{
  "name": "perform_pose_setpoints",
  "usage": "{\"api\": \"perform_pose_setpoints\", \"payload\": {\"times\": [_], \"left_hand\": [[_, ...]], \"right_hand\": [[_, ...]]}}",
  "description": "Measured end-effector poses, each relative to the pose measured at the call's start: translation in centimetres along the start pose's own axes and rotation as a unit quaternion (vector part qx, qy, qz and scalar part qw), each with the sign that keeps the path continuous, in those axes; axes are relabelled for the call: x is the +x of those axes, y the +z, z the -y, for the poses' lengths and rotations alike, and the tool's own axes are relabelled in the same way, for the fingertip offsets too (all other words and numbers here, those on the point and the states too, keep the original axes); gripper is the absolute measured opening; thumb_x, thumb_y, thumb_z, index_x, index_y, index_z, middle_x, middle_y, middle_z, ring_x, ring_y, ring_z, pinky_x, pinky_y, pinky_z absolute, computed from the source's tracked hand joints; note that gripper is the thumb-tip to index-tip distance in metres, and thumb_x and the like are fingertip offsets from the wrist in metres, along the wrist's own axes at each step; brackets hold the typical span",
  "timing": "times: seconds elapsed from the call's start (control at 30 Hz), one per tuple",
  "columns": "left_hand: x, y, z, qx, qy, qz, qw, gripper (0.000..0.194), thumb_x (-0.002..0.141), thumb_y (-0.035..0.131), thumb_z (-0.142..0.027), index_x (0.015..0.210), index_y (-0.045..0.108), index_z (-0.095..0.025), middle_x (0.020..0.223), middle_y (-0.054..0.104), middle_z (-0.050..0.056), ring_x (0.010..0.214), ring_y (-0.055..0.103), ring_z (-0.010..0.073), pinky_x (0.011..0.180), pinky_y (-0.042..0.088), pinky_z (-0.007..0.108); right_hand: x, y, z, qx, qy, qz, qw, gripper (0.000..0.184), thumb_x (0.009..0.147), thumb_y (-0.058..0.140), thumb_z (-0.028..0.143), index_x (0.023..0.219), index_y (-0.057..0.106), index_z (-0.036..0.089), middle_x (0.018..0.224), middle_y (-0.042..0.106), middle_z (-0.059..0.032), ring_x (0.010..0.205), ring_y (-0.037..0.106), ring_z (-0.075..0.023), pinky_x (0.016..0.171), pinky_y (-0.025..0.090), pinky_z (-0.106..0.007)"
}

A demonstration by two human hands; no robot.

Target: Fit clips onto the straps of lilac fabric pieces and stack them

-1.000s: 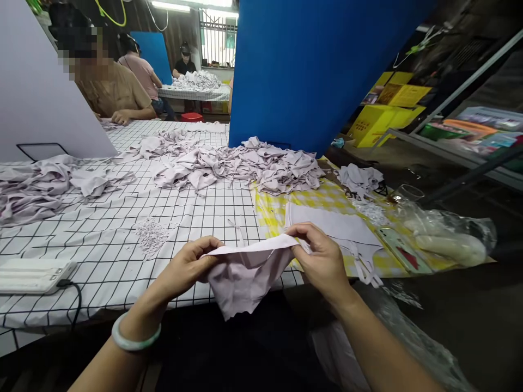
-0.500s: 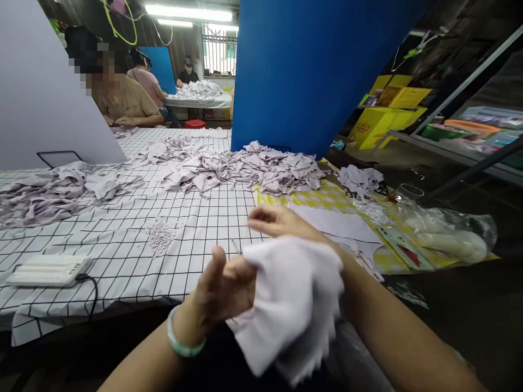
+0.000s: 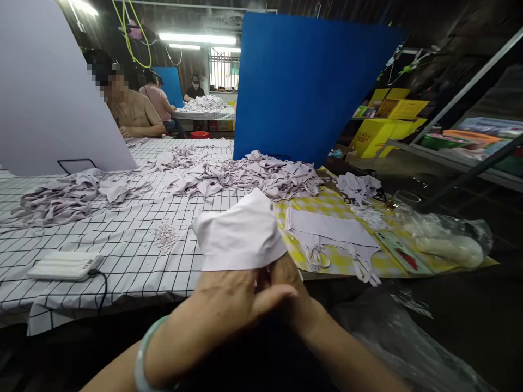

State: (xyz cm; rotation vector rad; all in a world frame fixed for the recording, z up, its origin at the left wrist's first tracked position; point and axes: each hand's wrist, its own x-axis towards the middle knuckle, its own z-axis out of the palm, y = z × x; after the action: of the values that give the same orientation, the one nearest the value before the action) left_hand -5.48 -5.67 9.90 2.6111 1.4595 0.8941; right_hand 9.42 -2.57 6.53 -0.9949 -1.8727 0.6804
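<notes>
A pale lilac garment [image 3: 241,228] is raised over the table's near edge, draped over both my hands with its straight hem toward me. My left hand [image 3: 229,299], a green bangle at its wrist, reaches under the hem; its fingers are covered by the cloth and its thumb points right. Beside it and touching it, my right hand [image 3: 288,277] also goes up under the fabric, fingers mostly hidden. Between them the two hands hold the garment up. To the right a flat lilac strappy top [image 3: 335,231] lies on a yellow checked cloth [image 3: 302,204].
Heaps of lilac garments [image 3: 261,174] lie below a blue panel [image 3: 298,87], with another pile [image 3: 65,196] at left. A white power bank [image 3: 65,265] with a cable, small scraps [image 3: 165,235], a phone [image 3: 402,253] and a plastic bag [image 3: 453,239] lie around. Co-workers [image 3: 137,111] sit beyond.
The garment, which hung blurred at my right forearm, has moved up and left and is now spread over both hands. My hands have come together under it.
</notes>
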Motion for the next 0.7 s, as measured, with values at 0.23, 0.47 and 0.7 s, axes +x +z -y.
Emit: {"api": "perform_pose_setpoints", "payload": {"times": [0.23, 0.47, 0.7], "left_hand": [[-5.9, -5.7, 5.2, 0.197, -0.091, 0.035, 0.975, 0.040, 0.095, 0.041, -0.042, 0.066, 0.063, -0.023, 0.056, 0.057, 0.006, 0.052, 0.050, 0.0215, 0.053, 0.036, 0.035], [-3.9, -2.5, 5.1, 0.194, -0.145, 0.047, 0.969, 0.034, 0.094, 0.040, -0.034, 0.081, 0.069, -0.020, 0.064, 0.063, 0.009, 0.058, 0.054, 0.0233, 0.057, 0.038, 0.036], [-3.0, 9.6, 9.5, 0.160, -0.226, 0.128, 0.952, 0.037, 0.095, 0.048, -0.028, 0.122, 0.063, -0.010, 0.121, 0.066, 0.022, 0.113, 0.060, 0.0363, 0.100, 0.042, 0.055]], "right_hand": [[-1.8, -6.2, 2.0, -0.011, 0.141, -0.061, 0.988, 0.029, 0.090, 0.058, 0.048, 0.073, 0.060, 0.026, 0.069, 0.060, -0.0021, 0.073, 0.058, -0.0218, 0.072, 0.052, -0.037], [-0.7, -1.1, -1.2, 0.108, 0.178, -0.068, 0.976, 0.042, 0.094, 0.048, 0.054, 0.121, 0.062, 0.025, 0.120, 0.067, -0.0095, 0.127, 0.053, -0.0273, 0.108, 0.043, -0.044], [-0.3, 5.8, -12.6, 0.007, 0.259, 0.014, 0.966, 0.080, 0.087, 0.050, 0.061, 0.150, 0.036, 0.013, 0.157, 0.036, -0.0218, 0.148, 0.029, -0.0337, 0.121, 0.020, -0.055]]}}
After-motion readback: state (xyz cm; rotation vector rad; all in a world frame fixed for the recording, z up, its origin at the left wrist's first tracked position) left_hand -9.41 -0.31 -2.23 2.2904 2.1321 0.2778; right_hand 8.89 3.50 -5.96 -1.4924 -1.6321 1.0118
